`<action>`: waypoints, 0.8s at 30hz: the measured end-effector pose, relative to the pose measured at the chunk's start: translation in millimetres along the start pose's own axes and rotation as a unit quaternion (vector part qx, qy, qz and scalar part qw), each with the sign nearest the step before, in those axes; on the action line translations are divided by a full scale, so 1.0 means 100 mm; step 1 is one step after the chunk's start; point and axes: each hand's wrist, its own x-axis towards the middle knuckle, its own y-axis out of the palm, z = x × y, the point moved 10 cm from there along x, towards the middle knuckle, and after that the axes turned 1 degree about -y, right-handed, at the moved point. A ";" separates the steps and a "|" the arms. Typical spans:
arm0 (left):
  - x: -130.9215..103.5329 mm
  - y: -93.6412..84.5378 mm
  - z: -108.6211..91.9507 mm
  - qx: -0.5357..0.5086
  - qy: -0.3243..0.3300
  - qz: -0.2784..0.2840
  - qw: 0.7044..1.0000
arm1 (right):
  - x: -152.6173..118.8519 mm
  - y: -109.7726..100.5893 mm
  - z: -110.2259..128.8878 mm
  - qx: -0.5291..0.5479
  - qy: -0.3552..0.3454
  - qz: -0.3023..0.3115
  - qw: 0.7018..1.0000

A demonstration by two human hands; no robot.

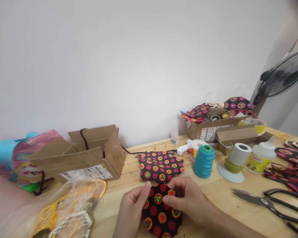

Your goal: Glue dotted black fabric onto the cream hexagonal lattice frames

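Between my two hands is a rounded black fabric piece (162, 217) printed with red dots and bright flowers. My left hand (132, 206) grips its left edge, thumb on the front. On the upper right edge, my right hand (188, 200) pinches it with the thumb lying over the print; the fingers behind are hidden. Just beyond lies a folded cloth (161, 167) of similar print. A teal thread cone (203, 162) stands to the right of it, beside a white glue gun (185, 148).
Black-handled scissors (265, 201) lie at right, near a glue bottle (260, 157) and a spool of green cord (234, 165). An open cardboard box (89, 162) stands left, behind a plastic bag (76, 191). Another box (201, 129) holds fabric pieces. A fan (285, 76) is at far right.
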 end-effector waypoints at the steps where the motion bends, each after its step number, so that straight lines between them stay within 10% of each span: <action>1: 0.00 0.00 -0.02 0.001 0.005 -0.004 1.000 | 0.00 0.00 0.00 -0.003 0.001 0.002 1.000; 24: -0.15 0.38 -0.10 -0.153 -0.013 0.143 0.978 | 0.06 -0.25 -0.05 0.165 0.018 -0.059 0.984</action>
